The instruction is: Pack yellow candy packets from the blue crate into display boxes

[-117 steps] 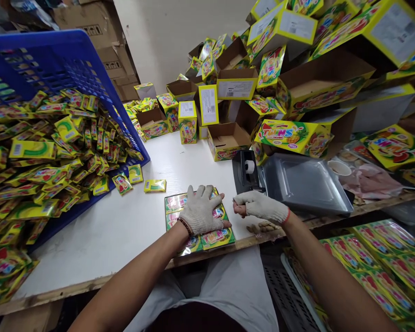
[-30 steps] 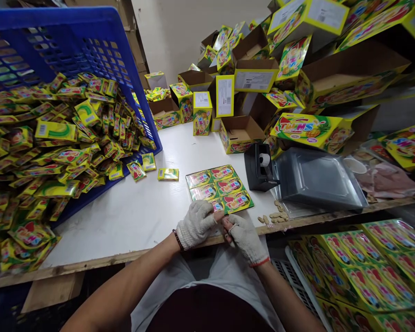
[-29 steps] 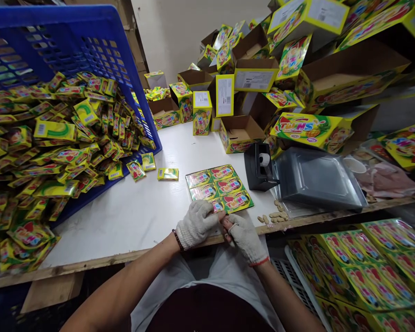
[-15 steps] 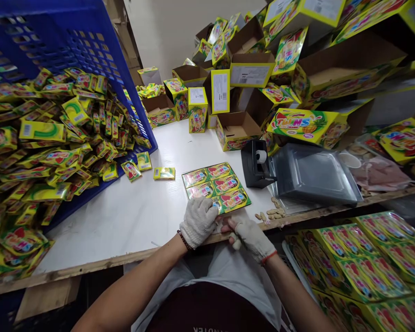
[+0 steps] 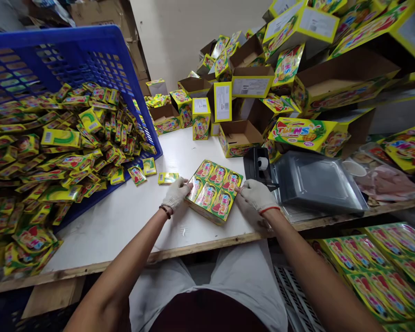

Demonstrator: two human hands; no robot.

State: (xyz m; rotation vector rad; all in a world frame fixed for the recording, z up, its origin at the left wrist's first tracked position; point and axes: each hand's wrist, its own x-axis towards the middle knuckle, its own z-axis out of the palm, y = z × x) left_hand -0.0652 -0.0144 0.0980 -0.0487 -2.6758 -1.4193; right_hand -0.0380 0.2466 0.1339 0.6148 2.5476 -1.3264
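White bench (image 5: 124,226): one block (image 5: 209,194), six pack faces uppermost, was at the front, left of one tape dispenser (image 5: 253,165).
Left hand (image 5: 174,193) and right hand (image 5: 258,195) gripped its opposite sides, fingers closed against the edges. Three loose packs (image 5: 137,175) lay near one blue crate (image 5: 127,69).

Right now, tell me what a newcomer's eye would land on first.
Probably the blue perforated crate at left, heaped with small yellow packs. Next, the jumbled fruit-printed cartons piled at upper right. Then, near center, the block of packs between the gloved left hand and gloved right hand.
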